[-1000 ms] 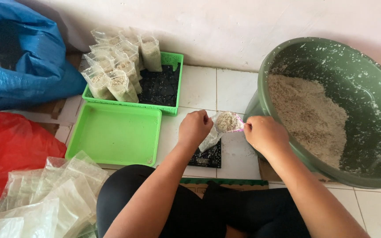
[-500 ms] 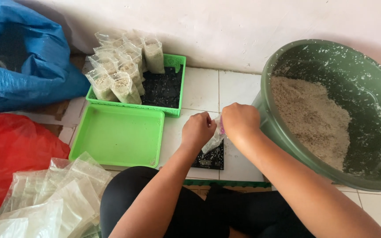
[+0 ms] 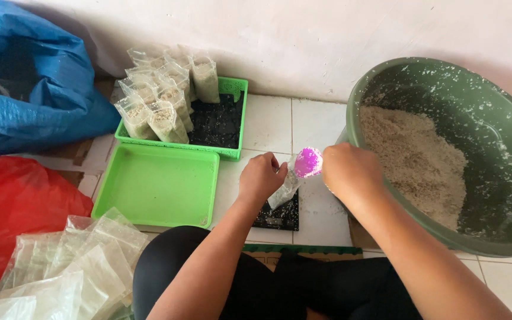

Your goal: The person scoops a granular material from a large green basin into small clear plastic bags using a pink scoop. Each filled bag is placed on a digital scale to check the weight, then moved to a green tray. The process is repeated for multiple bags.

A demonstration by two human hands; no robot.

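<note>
Clear glossy plastic pouch (image 3: 282, 191), matt plastic basin (image 3: 508, 124)

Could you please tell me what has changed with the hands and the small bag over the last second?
The right hand went across to the left hand, then drew back a little toward the green basin; it now holds a pink scoop at the mouth of the small clear bag. The left hand has kept hold of the bag above the black scale. The green trays and filled bags stayed put.
</note>
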